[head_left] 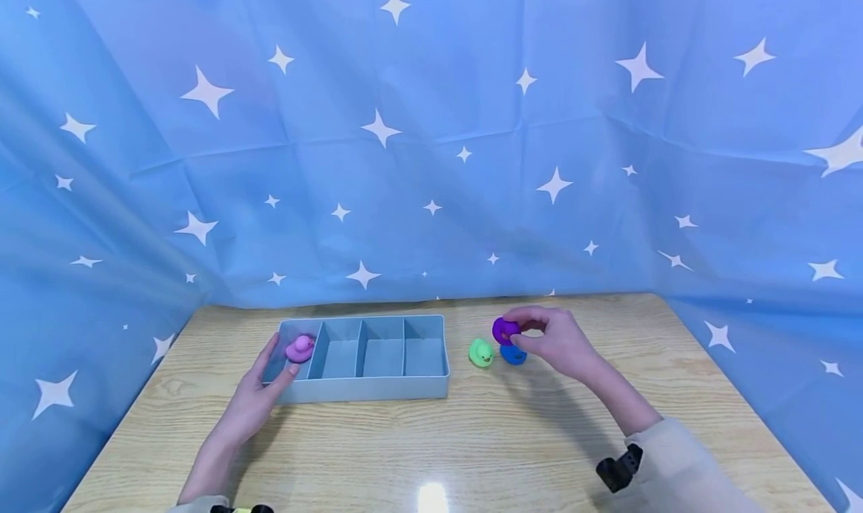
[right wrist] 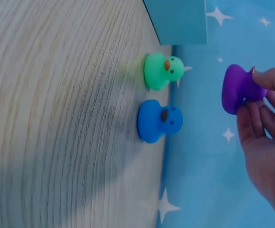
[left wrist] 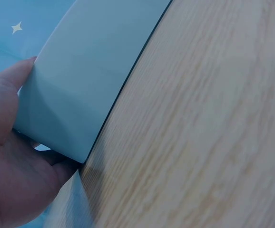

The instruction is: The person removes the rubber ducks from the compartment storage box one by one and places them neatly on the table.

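My right hand (head_left: 559, 342) pinches a purple rubber duck (right wrist: 235, 90) between thumb and fingers, up off the table in the right wrist view. Below it, a blue rubber duck (right wrist: 151, 122) stands upright on the wood, partly covered by the purple one in the head view. Just left of that is a light green rubber duck (head_left: 481, 353). My left hand (head_left: 251, 402) grips the left end of a grey-blue divided box (head_left: 364, 389), thumb at the front rim and fingers round the end wall. A pink-purple duck (head_left: 300, 349) lies in the box's leftmost compartment.
Thin dividers (head_left: 360, 348) split the box into several compartments in a row. The wooden table (head_left: 418, 445) ends at a blue curtain (head_left: 431, 161) with white stars, which hangs behind it and along both sides.
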`<state>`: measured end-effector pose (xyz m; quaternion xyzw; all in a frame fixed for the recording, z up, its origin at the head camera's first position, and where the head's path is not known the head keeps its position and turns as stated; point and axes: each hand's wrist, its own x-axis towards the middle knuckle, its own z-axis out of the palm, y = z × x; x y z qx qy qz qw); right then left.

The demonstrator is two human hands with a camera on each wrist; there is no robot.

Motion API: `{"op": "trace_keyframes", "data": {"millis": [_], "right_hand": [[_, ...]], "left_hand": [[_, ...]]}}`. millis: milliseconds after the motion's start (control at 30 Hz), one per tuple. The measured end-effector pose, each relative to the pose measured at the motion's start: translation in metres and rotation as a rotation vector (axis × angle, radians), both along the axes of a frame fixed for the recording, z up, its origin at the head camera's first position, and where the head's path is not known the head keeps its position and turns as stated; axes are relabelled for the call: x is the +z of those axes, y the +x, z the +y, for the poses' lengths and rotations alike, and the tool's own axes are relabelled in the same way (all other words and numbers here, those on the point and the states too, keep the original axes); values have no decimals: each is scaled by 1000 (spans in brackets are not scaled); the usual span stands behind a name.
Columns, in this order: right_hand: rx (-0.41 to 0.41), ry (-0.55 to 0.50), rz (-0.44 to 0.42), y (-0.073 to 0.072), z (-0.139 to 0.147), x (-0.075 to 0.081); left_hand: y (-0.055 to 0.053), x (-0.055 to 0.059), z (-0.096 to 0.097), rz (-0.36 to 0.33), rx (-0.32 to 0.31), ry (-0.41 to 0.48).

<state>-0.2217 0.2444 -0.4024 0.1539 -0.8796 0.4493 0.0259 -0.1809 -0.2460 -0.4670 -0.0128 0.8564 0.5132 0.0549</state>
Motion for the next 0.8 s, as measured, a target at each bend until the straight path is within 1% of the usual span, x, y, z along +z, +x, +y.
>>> {"op": "trace_keyframes", "data": {"millis": [133, 233, 500, 800], "right_hand": [[-13, -16, -5, 1, 8, -1], [-25, -20, -5, 1, 13, -2], [-57, 46, 17, 2, 26, -6], [-63, 34, -48, -3, 50, -14]], "left_hand": [[1, -1, -1, 30, -12, 15], [2, -1, -2, 36, -12, 18], [1, -1, -2, 24, -9, 12], [1, 0, -1, 28, -8, 6]]}}
